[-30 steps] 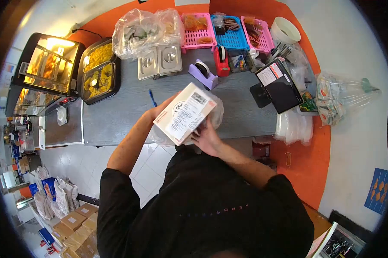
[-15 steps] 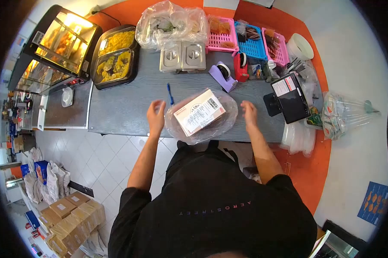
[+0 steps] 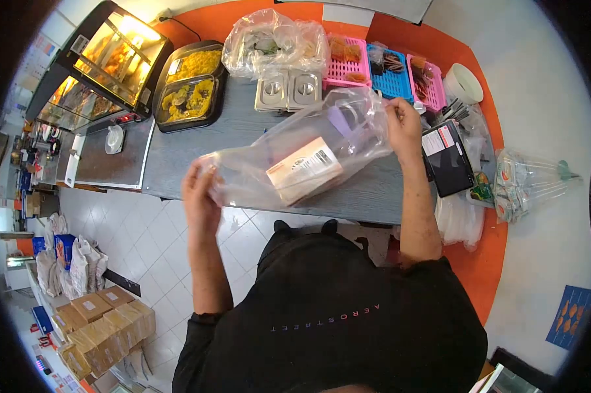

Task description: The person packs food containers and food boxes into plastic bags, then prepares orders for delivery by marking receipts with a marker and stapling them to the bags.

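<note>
A clear plastic bag [image 3: 243, 171] is stretched out between my two hands over the table. Inside it sits a small cardboard box [image 3: 305, 171] with a printed receipt on top, seen through the film. My left hand [image 3: 202, 190] pinches the bag's left end near the table's front edge. At the upper right, my right hand [image 3: 403, 128] grips the bunched other end. Behind the film, a purple tape dispenser [image 3: 340, 122] shows faintly.
Two lidded steel containers [image 3: 271, 90] stand at the back beside a black tray [image 3: 211, 111] of yellow food. Pink [image 3: 354, 77] and blue baskets [image 3: 392, 82] line the back right. A tablet [image 3: 449, 167] stands at right; a lit food warmer [image 3: 109, 62] is far left.
Both hands have closed on the bag and pulled its ends apart, the left toward the lower left, the right toward the upper right. The box stays near the middle, now under stretched film.
</note>
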Tool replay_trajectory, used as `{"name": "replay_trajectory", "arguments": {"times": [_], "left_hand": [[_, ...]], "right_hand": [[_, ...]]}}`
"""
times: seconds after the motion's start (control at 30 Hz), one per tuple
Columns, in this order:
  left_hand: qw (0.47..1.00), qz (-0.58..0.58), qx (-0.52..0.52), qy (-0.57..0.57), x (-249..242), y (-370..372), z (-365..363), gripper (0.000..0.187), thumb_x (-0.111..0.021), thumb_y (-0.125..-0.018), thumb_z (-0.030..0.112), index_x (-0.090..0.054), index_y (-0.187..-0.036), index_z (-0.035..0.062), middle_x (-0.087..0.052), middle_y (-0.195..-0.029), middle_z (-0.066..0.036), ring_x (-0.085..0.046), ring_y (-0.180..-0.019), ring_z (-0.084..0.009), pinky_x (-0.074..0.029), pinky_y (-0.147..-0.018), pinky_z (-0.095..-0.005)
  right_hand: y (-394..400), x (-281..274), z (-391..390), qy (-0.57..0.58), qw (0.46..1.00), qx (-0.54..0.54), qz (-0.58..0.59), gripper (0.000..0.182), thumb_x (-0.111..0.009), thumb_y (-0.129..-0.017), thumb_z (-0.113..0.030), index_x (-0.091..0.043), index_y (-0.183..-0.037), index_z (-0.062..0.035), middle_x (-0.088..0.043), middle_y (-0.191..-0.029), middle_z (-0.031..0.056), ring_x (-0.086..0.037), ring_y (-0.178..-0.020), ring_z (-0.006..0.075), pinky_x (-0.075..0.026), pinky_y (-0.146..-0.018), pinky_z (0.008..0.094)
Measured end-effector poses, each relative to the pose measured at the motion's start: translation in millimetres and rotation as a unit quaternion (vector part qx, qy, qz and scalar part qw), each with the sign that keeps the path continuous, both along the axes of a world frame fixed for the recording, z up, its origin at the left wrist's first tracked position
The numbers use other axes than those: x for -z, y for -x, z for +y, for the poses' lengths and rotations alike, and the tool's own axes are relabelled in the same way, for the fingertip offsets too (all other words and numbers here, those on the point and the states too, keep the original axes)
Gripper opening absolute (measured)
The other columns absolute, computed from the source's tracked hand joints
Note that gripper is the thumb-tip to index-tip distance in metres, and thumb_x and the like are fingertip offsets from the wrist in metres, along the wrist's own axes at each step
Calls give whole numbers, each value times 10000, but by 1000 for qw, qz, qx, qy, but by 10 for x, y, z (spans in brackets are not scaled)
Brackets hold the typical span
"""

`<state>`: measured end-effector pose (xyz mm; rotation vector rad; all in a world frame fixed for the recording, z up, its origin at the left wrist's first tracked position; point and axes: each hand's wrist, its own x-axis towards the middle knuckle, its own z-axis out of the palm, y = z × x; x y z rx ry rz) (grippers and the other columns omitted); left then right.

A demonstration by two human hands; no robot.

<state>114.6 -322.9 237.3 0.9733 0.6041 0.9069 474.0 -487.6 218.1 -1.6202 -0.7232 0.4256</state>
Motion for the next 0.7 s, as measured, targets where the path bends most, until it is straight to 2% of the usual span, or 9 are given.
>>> {"name": "replay_trajectory", "arguments": {"times": [0.07,0.1,0.23,0.3,0.47,0.53,0.6,0.67,0.7], "left_hand": [[998,9,57,-8,-309,-21,121,170,-585,-908,84,-572,-1058,5,-635,-902,-38,-582,-745,-70,-461,-626,-213],[995,52,47,-75,-293,-88,175,140,-570,-919,66,-570,-1045,4,-634,-901,-36,-590,-768,-91,-468,-671,-236],[994,-17,107,-11,-335,-245,106,128,-565,-930,79,-557,-1047,27,-617,-884,-21,-612,-843,-141,-510,-842,-349],[991,-56,122,24,-326,-280,100,124,-565,-932,84,-555,-1046,37,-607,-865,-19,-618,-856,-150,-512,-865,-366],[989,-69,129,26,-421,-403,4,102,-523,-958,107,-515,-1054,71,-532,-790,15,-580,-843,-114,-492,-918,-374],[989,-61,131,18,-413,-427,-2,116,-534,-943,86,-501,-1054,75,-507,-829,27,-533,-802,-94,-478,-864,-334],[992,-34,108,-59,-362,-382,30,124,-558,-921,89,-496,-1028,77,-473,-860,27,-501,-810,-81,-447,-767,-290],[995,-8,62,-76,-333,-295,22,162,-579,-904,113,-483,-1024,61,-466,-871,-10,-503,-831,-112,-431,-731,-280],[995,3,46,-88,-341,-250,-14,173,-576,-906,114,-482,-1038,53,-480,-885,-21,-521,-832,-128,-440,-738,-286]], "right_hand": [[85,-108,38,-11,962,83,-258,238,-571,-931,-229,-616,-854,-7,-630,-805,96,-577,-704,204,-440,-672,305],[122,-217,19,61,971,68,-223,267,-598,-910,-275,-584,-850,-16,-604,-814,127,-586,-741,277,-454,-685,348],[510,-539,-73,181,944,29,-273,290,-655,-862,-309,-597,-873,-25,-591,-732,109,-612,-712,247,-443,-621,340],[535,-495,-158,307,776,14,-551,280,-687,-801,-284,-594,-908,-42,-626,-784,137,-634,-761,298,-468,-638,344],[449,-1143,-408,253,926,57,-276,317,-699,-753,-132,-587,-1039,-54,-679,-899,92,-661,-811,228,-493,-693,318],[266,-1169,-551,166,935,-304,-80,327,-726,-746,-160,-598,-1031,-62,-674,-825,49,-655,-764,194,-502,-660,315],[-164,-1148,-614,94,882,-419,-193,461,-762,-743,-195,-583,-1142,-48,-657,-828,56,-636,-818,151,-502,-735,290],[-815,-834,-646,62,978,-192,-44,463,-744,-778,-243,-598,-1172,-47,-674,-947,93,-628,-952,169,-502,-813,332],[-1405,-448,-681,128,982,-91,-104,412,-715,-792,-242,-620,-1145,-51,-676,-995,107,-623,-997,199,-506,-824,371]]}}
